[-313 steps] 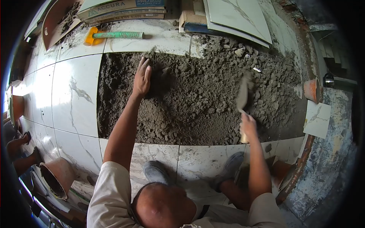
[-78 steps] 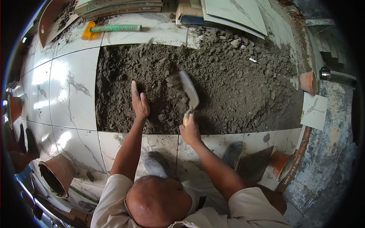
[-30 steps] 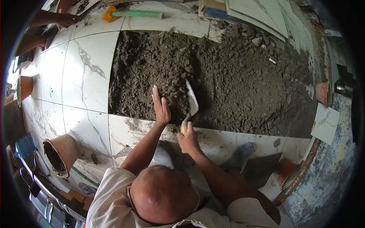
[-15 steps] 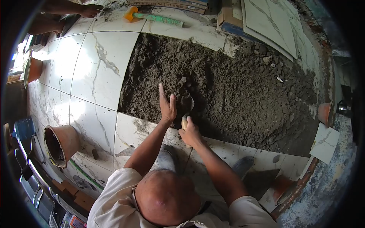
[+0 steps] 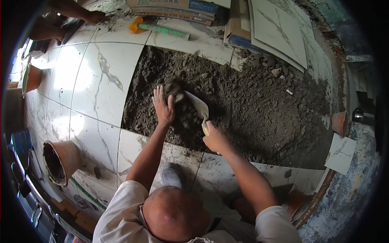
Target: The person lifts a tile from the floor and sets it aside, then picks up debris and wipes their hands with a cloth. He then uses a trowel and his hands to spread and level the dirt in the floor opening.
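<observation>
My right hand [image 5: 216, 138] is wrapped round the pale handle of a trowel [image 5: 197, 103], its blade angled up and left over the dark mortar bed [image 5: 259, 105]. Some loose mortar [image 5: 174, 88], blurred by motion, lies at the blade's far end. Beside that mortar is my left hand [image 5: 163, 106], its fingers stretched out and nothing gripped in them. White veined tiles [image 5: 99, 81] border the bed on its left side.
A rubber mallet [image 5: 168, 32] lies beyond the bed, near cardboard boxes [image 5: 172, 13] and stacked tiles [image 5: 277, 30]. Buckets stand at left [image 5: 69, 160] and right [image 5: 339, 123]. Another person's hand [image 5: 96, 17] and feet are at the upper left.
The trowel has swung up and left, with its blade now showing more fully. My left hand has shifted left, my right hand slightly right, and mortar near the blade has been disturbed.
</observation>
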{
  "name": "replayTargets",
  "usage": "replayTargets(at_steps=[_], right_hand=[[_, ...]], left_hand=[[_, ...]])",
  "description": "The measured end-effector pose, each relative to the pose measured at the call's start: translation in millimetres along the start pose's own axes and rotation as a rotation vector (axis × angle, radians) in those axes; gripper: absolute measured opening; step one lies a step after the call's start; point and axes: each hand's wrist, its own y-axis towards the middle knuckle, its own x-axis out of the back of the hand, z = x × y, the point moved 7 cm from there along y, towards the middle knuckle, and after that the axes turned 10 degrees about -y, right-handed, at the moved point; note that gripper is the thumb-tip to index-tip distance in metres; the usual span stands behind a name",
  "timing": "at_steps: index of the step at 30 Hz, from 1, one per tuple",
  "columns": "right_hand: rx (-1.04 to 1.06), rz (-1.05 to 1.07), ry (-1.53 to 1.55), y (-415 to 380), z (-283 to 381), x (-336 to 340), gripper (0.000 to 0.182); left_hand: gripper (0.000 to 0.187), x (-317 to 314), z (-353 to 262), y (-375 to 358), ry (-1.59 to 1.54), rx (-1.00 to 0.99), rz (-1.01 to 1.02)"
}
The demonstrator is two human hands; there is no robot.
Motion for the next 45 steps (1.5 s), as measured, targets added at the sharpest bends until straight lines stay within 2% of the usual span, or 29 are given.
replayTargets(at_steps=[4, 5, 7, 9, 10, 12, 15, 16, 17, 19, 24, 26, 27, 29, 32, 33, 35, 38, 39, 42, 44, 45], right_hand=[[-0.13, -0.195, 0.012, 8, -25, 54, 0.04], [-0.136, -0.288, -0.072, 20, -35, 70, 0.039], [-0.192, -0.297, -0.077, 52, -53, 69, 0.039], [-0.105, -0.285, -0.17, 46, -38, 36, 0.039], [-0.06, -0.159, -0.216, 39, -30, 25, 0.038], [-0.029, -0.114, -0.256, 24, -36, 15, 0.039], [-0.166, -0.134, -0.255, 23, -34, 60, 0.035], [-0.101, -0.217, -0.303, 35, -37, 78, 0.033], [-0.134, -0.225, -0.266, 42, -29, 102, 0.025], [-0.081, -0.273, -0.47, 83, -35, 120, 0.026], [0.015, -0.111, -0.46, 128, 7, 95, 0.023], [0.245, -0.204, -0.633, 128, 27, 90, 0.027], [0.248, -0.206, -0.636, 128, 26, 94, 0.027], [0.122, -0.116, -0.702, 123, 6, 108, 0.022], [-0.003, -0.222, -0.783, 130, -29, 151, 0.021], [0.123, -0.361, -0.85, 129, -27, 164, 0.017], [0.074, -0.261, -0.84, 150, -37, 153, 0.018], [0.051, -0.145, -0.627, 168, -17, 114, 0.019], [0.15, -0.267, -0.656, 168, -20, 103, 0.017], [0.235, -0.316, -0.667, 149, -30, 106, 0.02], [0.054, -0.004, -0.713, 132, -41, 116, 0.036], [0.049, -0.002, -0.712, 125, -48, 127, 0.036]], left_hand=[[0.06, 3, 9, 12, -0.055, -0.001, 0.0], [0.06, 4, 11, 7, -0.053, 0.008, 0.012], [0.059, 1, 6, 10, 0.02, -0.025, 0.033], [0.06, 2, -2, 19, 0.032, -0.061, 0.034], [0.062, 1, -9, 20, 0.094, -0.095, 0.067], [0.066, -5, -12, 21, 0.199, -0.143, 0.116], [0.068, -5, -13, 32, 0.191, -0.131, 0.118], [0.07, -5, -10, 35, 0.204, -0.099, 0.121], [0.07, -5, -8, 35, 0.205, -0.094, 0.122], [0.071, -5, -5, 41, 0.16, -0.056, 0.107], [0.074, -4, 3, 42, 0.106, -0.059, 0.079], [0.077, -3, 4, 47, 0.042, -0.087, 0.051], [0.078, -1, 3, 45, 0.019, -0.09, 0.043], [0.08, 1, 4, 44, -0.01, -0.081, 0.038], [0.082, 1, 4, 40, -0.012, -0.09, 0.045], [0.082, 1, 4, 40, -0.005, -0.097, 0.043], [0.082, 0, 3, 44, -0.002, -0.108, 0.041], [0.082, 0, 1, 44, 0.007, -0.132, 0.019], [0.082, 1, 0, 45, 0.006, -0.141, 0.021], [0.082, 0, 3, 43, 0.015, -0.136, 0.029], [0.081, -1, 4, 43, 0.031, -0.136, 0.033], [0.081, -1, 4, 43, 0.05, -0.135, 0.032]])
